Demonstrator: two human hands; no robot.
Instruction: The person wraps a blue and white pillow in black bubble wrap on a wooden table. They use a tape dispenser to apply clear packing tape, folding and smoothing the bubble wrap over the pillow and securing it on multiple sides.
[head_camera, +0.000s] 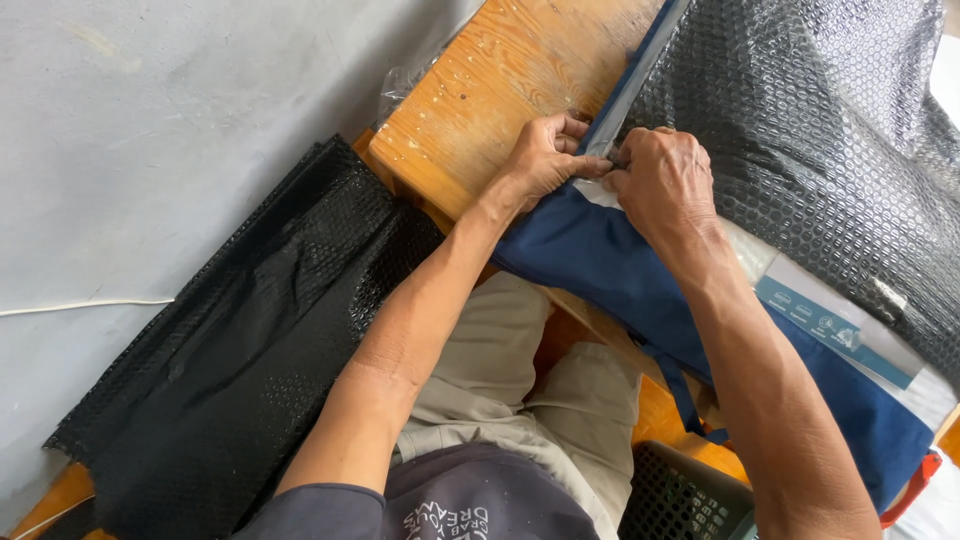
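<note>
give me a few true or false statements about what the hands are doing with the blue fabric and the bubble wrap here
1. Both hands meet at the edge of the blue fabric. True: the left hand and right hand pinch it side by side.
2. The bubble wrap over the fabric is clear. False: it is black.
3. The work lies on a wooden table. True.
4. The left hand holds scissors. False: no tool shows in it.
5. A stack of black bubble wrap sheets lies on the person's left. True.
</note>
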